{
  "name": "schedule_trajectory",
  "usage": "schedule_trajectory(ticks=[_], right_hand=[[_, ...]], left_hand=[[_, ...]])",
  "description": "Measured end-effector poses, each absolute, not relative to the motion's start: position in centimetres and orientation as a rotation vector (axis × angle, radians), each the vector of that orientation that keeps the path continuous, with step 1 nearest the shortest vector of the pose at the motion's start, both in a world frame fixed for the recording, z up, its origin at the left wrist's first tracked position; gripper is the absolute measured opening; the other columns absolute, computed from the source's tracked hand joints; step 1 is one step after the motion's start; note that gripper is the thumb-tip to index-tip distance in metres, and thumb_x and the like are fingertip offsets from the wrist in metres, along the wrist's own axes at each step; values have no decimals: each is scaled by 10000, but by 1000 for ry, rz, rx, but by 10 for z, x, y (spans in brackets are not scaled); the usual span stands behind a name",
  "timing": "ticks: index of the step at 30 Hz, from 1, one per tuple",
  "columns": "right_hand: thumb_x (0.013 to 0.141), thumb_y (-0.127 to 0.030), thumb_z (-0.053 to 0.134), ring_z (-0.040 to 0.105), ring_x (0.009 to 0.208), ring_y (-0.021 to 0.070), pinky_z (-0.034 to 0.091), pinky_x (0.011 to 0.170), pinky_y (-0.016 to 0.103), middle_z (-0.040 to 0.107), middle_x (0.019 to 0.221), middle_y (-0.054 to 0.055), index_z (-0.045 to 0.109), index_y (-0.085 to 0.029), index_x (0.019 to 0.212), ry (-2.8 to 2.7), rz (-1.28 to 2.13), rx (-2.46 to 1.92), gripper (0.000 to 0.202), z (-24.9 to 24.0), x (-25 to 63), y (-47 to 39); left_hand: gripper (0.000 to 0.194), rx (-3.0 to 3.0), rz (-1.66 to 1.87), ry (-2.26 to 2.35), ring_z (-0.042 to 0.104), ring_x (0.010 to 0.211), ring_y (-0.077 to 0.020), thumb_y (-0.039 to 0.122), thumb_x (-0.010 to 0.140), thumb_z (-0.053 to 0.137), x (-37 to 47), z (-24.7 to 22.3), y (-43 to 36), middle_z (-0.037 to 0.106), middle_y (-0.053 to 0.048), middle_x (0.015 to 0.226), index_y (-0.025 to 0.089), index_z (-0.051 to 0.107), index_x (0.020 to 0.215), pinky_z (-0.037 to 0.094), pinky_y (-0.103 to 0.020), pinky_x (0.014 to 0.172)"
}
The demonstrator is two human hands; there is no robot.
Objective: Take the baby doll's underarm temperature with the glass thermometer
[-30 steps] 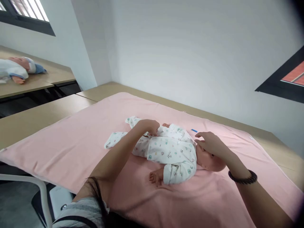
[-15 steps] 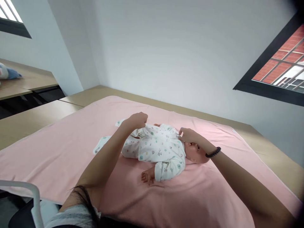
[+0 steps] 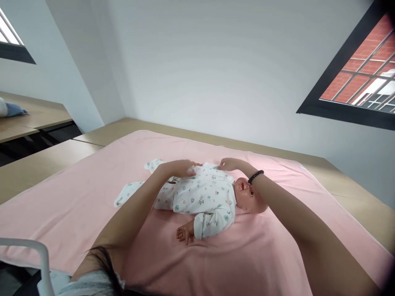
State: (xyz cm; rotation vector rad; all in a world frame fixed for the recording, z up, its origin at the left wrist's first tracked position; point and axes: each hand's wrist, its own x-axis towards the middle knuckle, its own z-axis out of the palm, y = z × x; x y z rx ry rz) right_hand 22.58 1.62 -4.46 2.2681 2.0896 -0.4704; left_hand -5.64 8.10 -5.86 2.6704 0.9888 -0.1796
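Observation:
A baby doll (image 3: 242, 196) lies on its back, its head to the right and its feet to the left. It wears a white printed baby shirt (image 3: 203, 193) and matching footed trousers (image 3: 131, 193). My left hand (image 3: 182, 167) is at the far edge of the shirt, with white cloth showing between thumb and fingers, slightly blurred. At the far shoulder, my right hand (image 3: 231, 163) has its fingers pinched together on the shirt's sleeve cloth. The doll's near hand (image 3: 185, 232) rests on the pink blanket (image 3: 92, 189); its far arm is mostly hidden.
The blanket covers most of a wooden table (image 3: 89, 150) set against a white wall (image 3: 200, 74). A barred window (image 3: 364, 70) is at the right. On another table at far left lies a blue and white item (image 3: 14, 109). A white curved rail (image 3: 43, 263) stands at near left.
My right hand has moved from the doll's collar to the far shoulder, uncovering part of its face. My left hand has shifted from a fist at the hem along the shirt's far edge. The view tilted slightly.

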Motion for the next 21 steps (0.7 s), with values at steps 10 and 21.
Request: schedule_trajectory(ticks=[10, 21], right_hand=[[981, -384, 644, 654, 1084, 244, 580, 906, 448, 630, 1282, 98, 608, -165, 1291, 1952, -602, 2420, 381, -62, 260, 42], [986, -363, 639, 654, 1085, 231, 576, 918, 446, 636, 1278, 99, 621, -172, 1268, 1984, -337, 2640, 341, -135, 361, 9]], left_hand=[[702, 2344, -436, 1199, 581, 1273, -339, 687, 896, 498, -62, -69, 89, 508, -120, 1540, 307, 507, 1487, 513, -365, 894], [572, 2738, -102, 1005, 315, 1515, -290, 470, 1066, 247, -46, -80, 81, 349, -112, 1643, 205, 363, 1559, 272, -494, 1207]])
